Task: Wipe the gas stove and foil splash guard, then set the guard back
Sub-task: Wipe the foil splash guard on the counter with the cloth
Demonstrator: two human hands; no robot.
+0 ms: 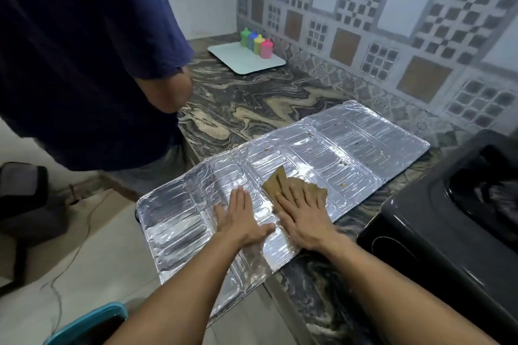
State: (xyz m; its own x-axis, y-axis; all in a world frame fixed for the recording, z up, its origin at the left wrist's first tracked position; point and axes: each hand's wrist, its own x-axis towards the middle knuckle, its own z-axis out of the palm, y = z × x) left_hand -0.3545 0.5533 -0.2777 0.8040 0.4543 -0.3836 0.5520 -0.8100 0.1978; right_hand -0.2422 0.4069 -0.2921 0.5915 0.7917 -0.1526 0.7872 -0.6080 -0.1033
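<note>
Two flat hands (embossed foil guard (294,165))

Both forearms reach into view bare from the lower edge of the picture up to the wrists, with no sleeve, cuff, watch or bracelet on either. The left hand (243,221) is bare, without glove or ring that can be made out, and its fingers and thumb show full length. The right hand (304,218) is likewise bare and ungloved, its short fingernails only faintly visible at this sharpness.
</note>
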